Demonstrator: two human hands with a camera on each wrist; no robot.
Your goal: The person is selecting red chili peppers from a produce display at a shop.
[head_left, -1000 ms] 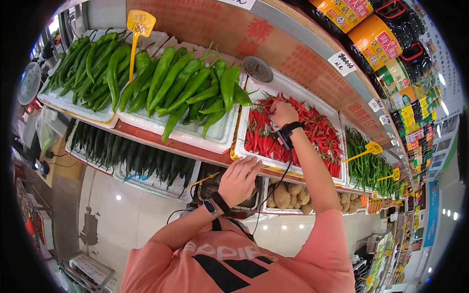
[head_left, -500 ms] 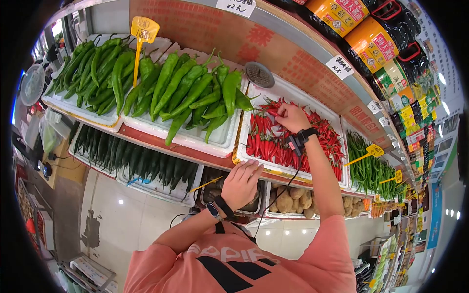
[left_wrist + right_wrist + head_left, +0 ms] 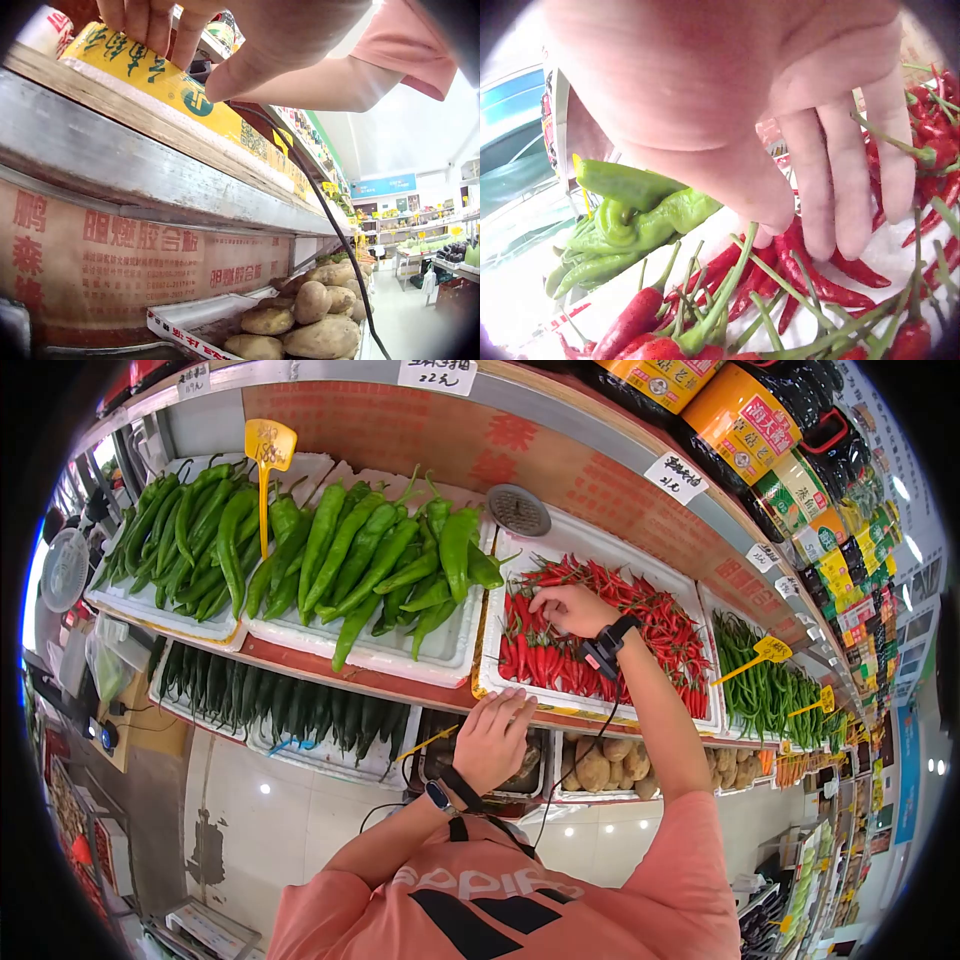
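Note:
In the head view my right hand point(image 3: 580, 610) reaches into a white foam tray point(image 3: 490, 670) of red chili peppers point(image 3: 650, 600). The right wrist view shows its thumb and forefinger tips meeting at one red chili point(image 3: 799, 262), with the other fingers point(image 3: 847, 195) stretched straight down among the peppers. Green stems point(image 3: 735, 292) stick up in front of them. My left hand point(image 3: 492, 738) rests with extended fingers at the tray's front edge. From the left wrist, that hand's fingers point(image 3: 157, 30) lie over the yellow printed strip point(image 3: 150, 67) along this edge.
Long green peppers point(image 3: 370, 560) fill the tray on the left, and thin green chilies point(image 3: 750, 680) lie to the right. Below are cucumbers point(image 3: 270, 695) and potatoes point(image 3: 610, 765). A grey round perforated dish point(image 3: 518, 510) sits behind the chilies. A black cable point(image 3: 330, 210) hangs from my wrist.
My right hand has drawn back slightly toward me over the red chilies, and its fingers have straightened from a tighter curl. The left hand has stayed at the tray edge.

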